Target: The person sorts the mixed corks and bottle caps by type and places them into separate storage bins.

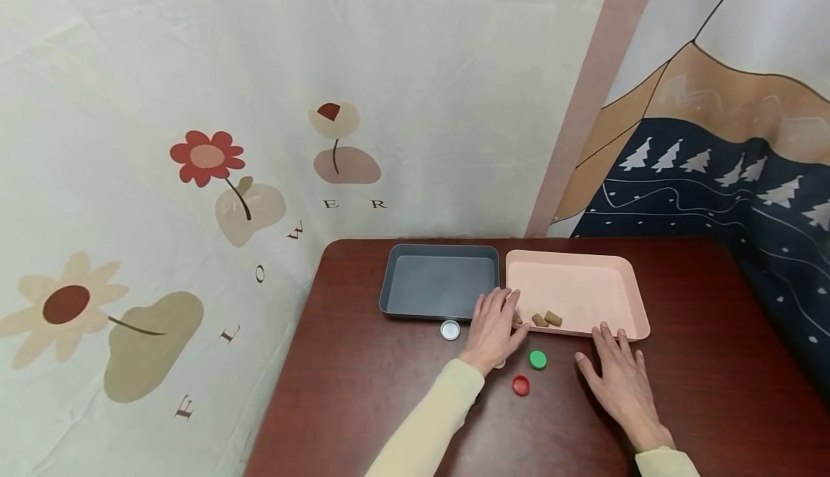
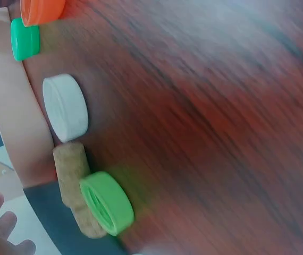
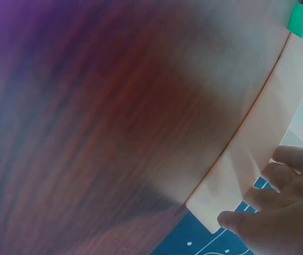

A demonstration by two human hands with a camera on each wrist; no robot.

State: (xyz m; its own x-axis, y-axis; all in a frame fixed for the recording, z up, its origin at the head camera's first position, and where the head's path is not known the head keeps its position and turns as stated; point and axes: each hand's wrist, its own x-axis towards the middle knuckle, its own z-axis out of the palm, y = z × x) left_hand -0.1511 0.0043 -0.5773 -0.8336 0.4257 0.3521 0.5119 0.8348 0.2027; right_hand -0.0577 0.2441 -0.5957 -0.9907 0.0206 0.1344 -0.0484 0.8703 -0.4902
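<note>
Down on the dark red table [image 1: 713,362], the left hand [image 1: 493,329] lies palm down with its fingers straight and close together, their tips on the near rim of the pink tray [image 1: 577,286] at the tray's seven o'clock corner. It grips nothing that can be seen; whether anything lies under the palm cannot be told from the head view. Just past the fingertips, inside the tray, lie small brown corks [image 1: 547,318], one partly hidden by the fingers. The left wrist view shows two corks [image 2: 74,180] and a lime green cap [image 2: 106,202] beside a white cap [image 2: 65,107], but that picture is blurred.

The right hand [image 1: 619,376] rests flat on the table at about four o'clock from the left hand, fingers spread and straight, holding nothing, its fingertips just short of the tray's near edge. The right wrist view shows those fingertips [image 3: 279,180] beside the tray's corner.

Between the two hands lie a green cap [image 1: 537,359] and, at its seven o'clock, a red cap [image 1: 521,385]. A white-and-silver cap [image 1: 450,330] sits at nine o'clock from the left hand, just in front of the grey tray [image 1: 441,282]. The grey tray stands against the pink tray's left side. A cloth printed with flowers [image 1: 207,156] hangs behind.
</note>
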